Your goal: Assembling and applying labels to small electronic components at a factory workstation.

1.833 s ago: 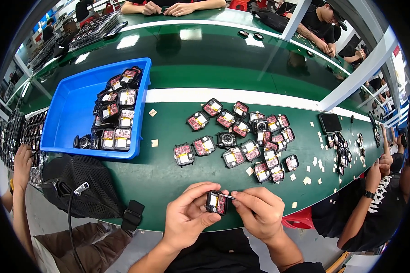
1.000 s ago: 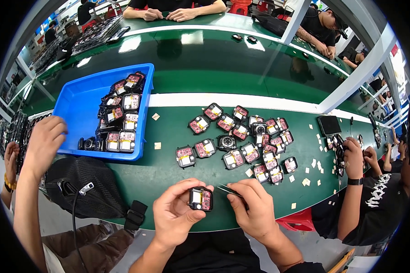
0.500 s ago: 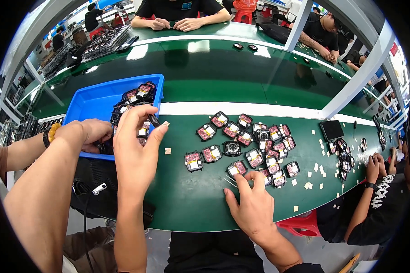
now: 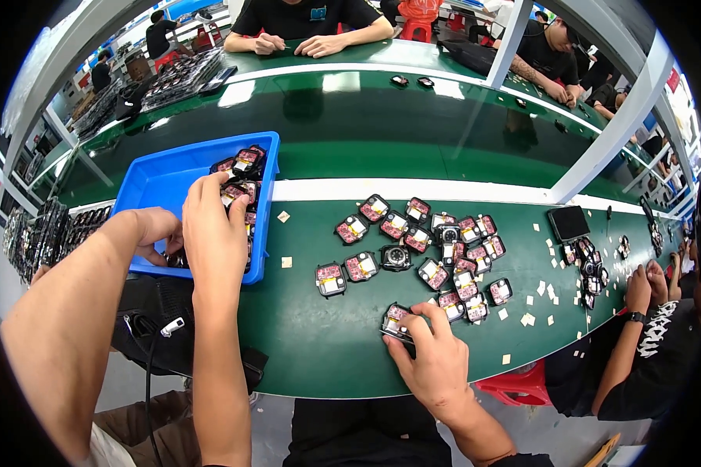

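My left hand [image 4: 218,237] reaches over the right side of the blue bin [image 4: 149,170]. Its thumb and fingers close around a watch case [image 4: 231,193] on the heap there, partly hidden by the fingers. On the green table, my right hand [image 4: 435,354] grips another watch case [image 4: 396,317] by its right edge, tilting it. This case has a black frame and a pale patch inside. A thin silvery line shows along its lower edge; I cannot tell whether it is tweezers. Several watch cases [image 4: 360,266] with reddish boards lie beyond my right hand.
A co-worker's hand [image 4: 160,232] reaches into the bin from the left. Small pale squares [image 4: 528,319] dot the table near a black box [image 4: 567,223]. A white post [image 4: 615,121] rises at right. Another worker's hands [image 4: 648,284] are at far right.
My left hand has carried a dark watch case into the bin. My right hand has drawn a case nearer and left, tilting it. The co-worker's braceleted arm has withdrawn from the bin.
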Demonstrator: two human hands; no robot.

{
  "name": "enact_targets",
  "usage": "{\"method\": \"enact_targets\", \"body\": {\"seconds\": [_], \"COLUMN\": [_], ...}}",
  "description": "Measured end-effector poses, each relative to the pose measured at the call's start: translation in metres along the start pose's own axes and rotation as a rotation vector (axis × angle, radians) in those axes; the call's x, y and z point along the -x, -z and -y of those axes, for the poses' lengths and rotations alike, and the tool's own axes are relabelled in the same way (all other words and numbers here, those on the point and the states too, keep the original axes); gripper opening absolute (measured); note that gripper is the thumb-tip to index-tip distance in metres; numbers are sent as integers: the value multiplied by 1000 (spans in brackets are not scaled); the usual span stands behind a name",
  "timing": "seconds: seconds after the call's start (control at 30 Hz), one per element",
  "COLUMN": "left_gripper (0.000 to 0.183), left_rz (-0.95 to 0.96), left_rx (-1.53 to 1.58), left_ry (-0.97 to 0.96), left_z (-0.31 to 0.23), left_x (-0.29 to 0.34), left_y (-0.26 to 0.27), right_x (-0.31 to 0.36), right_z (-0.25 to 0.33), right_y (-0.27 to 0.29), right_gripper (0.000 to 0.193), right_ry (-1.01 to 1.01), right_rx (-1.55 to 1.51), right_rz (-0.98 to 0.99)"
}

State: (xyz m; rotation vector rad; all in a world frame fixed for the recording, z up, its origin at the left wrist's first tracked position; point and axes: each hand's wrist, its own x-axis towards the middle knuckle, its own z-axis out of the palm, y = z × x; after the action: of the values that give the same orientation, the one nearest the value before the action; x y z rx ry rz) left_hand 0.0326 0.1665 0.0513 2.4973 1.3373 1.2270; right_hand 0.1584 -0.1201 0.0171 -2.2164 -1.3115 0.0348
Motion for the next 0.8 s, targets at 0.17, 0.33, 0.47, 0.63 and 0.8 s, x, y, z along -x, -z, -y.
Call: {"method": "enact_targets", "body": {"seconds": [0.17, 0.33, 0.47, 0.63, 0.8], "left_gripper": [39, 37, 55, 49, 49], "left_rz": [-25, 525, 467, 234, 148], "left_rx": [127, 1155, 866, 794, 784], "left_ry": [-125, 233, -197, -426, -455], "left_z": [-35, -65, -79, -87, -86], "left_x": [27, 104, 137, 160, 161], "left_y": [9, 39, 39, 26, 26], "right_x": [0, 5, 8, 15, 18], "right_z": [-15, -14, -15, -6, 1], "right_y": [0, 11, 9, 3, 4], "right_gripper": [40, 47, 45, 38, 37], "right_ry": [34, 87, 35, -205, -252], "right_rx": [-220, -506, -906, -1492, -1528], "right_rz": [-80, -73, -13, 194, 208]}}
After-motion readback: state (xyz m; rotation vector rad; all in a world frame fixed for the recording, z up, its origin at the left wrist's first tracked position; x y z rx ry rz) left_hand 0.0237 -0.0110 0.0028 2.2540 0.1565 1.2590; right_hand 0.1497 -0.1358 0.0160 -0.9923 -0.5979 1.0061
